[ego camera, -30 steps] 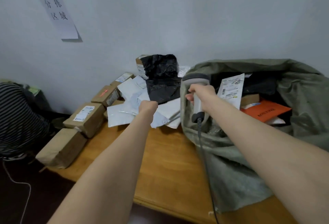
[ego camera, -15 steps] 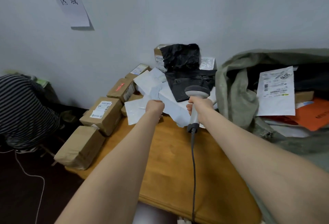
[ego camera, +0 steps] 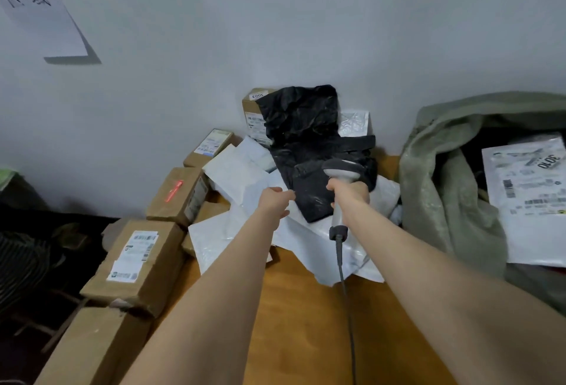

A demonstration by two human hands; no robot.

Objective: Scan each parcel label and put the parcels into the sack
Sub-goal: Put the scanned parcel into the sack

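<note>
My right hand (ego camera: 347, 193) grips the handle of a grey corded barcode scanner (ego camera: 340, 170), whose head hangs over a black plastic parcel (ego camera: 306, 139) on top of the pile. My left hand (ego camera: 275, 204) reaches into the pile, its fingertips at the black parcel's left edge and over the white mailers (ego camera: 239, 176). The green sack (ego camera: 444, 188) lies open on the right. Inside it, a white labelled parcel (ego camera: 533, 197) lies face up.
Several brown cardboard boxes (ego camera: 137, 262) line the left edge of the wooden table (ego camera: 306, 317), one tall box (ego camera: 252, 115) against the wall. A person in striped clothing (ego camera: 18, 265) is at far left. A paper sign (ego camera: 33, 8) hangs on the wall.
The view has moved left and closer to the pile. My right hand carried the scanner from the sack to the black parcel. My left hand moved from the white mailer toward the black parcel.
</note>
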